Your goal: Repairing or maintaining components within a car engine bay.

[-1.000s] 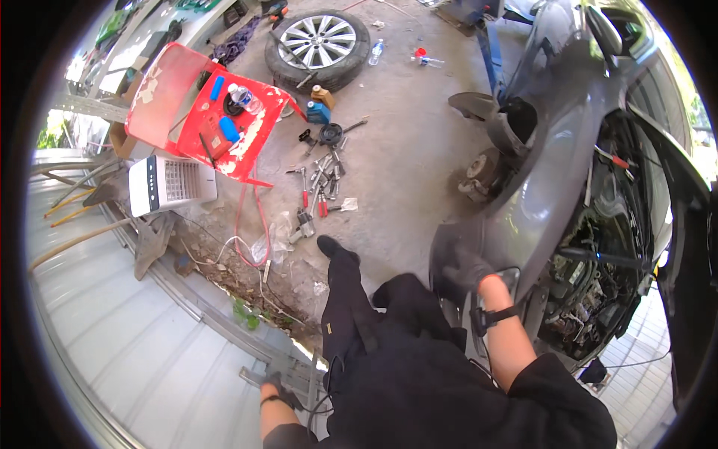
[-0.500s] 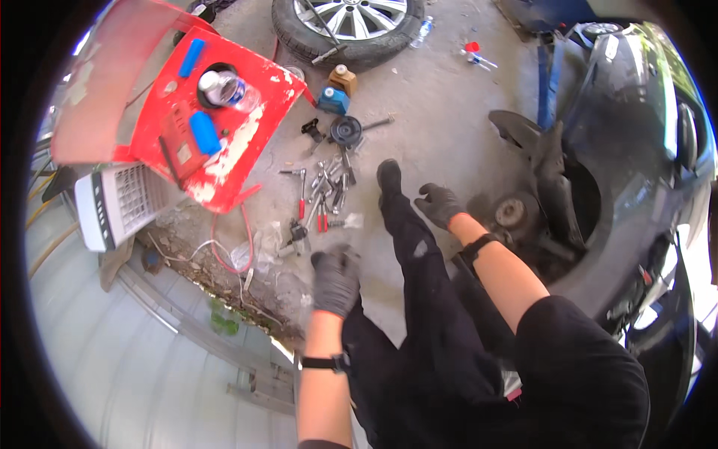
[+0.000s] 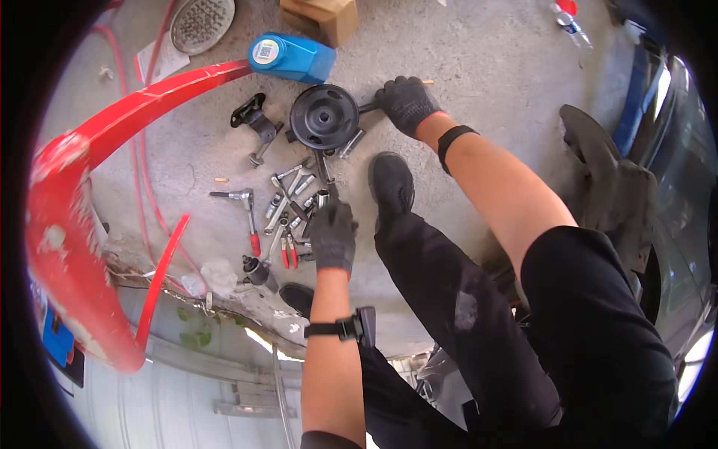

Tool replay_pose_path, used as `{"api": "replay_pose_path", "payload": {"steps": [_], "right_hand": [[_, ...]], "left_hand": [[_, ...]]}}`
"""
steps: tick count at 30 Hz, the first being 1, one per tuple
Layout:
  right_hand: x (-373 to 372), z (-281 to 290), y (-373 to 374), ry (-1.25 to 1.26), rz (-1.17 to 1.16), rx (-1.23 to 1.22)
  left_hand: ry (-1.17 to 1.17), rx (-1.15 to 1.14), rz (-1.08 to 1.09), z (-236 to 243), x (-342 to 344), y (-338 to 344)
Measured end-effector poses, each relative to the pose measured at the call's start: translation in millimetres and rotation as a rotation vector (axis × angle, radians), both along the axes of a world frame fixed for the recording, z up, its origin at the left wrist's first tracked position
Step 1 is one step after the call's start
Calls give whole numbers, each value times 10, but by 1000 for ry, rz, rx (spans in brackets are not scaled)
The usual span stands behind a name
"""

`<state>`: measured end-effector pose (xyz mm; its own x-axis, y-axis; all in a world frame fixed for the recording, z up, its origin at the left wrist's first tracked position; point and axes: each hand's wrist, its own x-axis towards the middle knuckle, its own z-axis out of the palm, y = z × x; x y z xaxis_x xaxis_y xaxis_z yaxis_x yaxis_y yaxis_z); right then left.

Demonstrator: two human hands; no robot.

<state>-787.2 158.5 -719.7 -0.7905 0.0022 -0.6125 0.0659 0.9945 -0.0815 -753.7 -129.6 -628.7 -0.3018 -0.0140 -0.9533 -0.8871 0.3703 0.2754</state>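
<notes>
A round black pulley (image 3: 324, 117) lies on the concrete, with one dark arm running right and another running down towards me. My right hand (image 3: 407, 106), in a dark grey glove, is closed over the right arm. Gloved as well, my left hand (image 3: 333, 236) has its fingers curled at the end of the lower dark arm (image 3: 326, 168); they partly hide that end. Beside the left hand lie loose sockets and wrenches (image 3: 295, 191), red-handled pliers (image 3: 288, 247) and a ratchet with a red grip (image 3: 247, 213). Left of the pulley is a black bracket (image 3: 258, 123) with a bolt.
A blue bottle (image 3: 295, 58) and a brown container (image 3: 325, 19) stand beyond the pulley. The peeling red plastic chair (image 3: 75, 217) takes up the left. My shoe (image 3: 391, 183) is near the tools. To the right is the dark car (image 3: 684, 202); a clear bottle (image 3: 572, 26) lies far right.
My view has moved closer to the tools. Both hands have reached forward, the right from near the car to the pulley's right arm, the left to its lower arm.
</notes>
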Motion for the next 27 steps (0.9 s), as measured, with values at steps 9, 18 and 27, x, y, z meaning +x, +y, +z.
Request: {"api": "replay_pose_path", "payload": {"steps": [9,18,27], "right_hand": [[240,464,-39,-272,-267,-419],[1229,1743,315,-463,-686,-273],[1671,2440,-7,-460,-975,-249]], "left_hand": [[-13,-129,523,-785,-831,732],[7,-72,578,-637,-1100,765],[-74,-257,295,-525,-978,299]]}}
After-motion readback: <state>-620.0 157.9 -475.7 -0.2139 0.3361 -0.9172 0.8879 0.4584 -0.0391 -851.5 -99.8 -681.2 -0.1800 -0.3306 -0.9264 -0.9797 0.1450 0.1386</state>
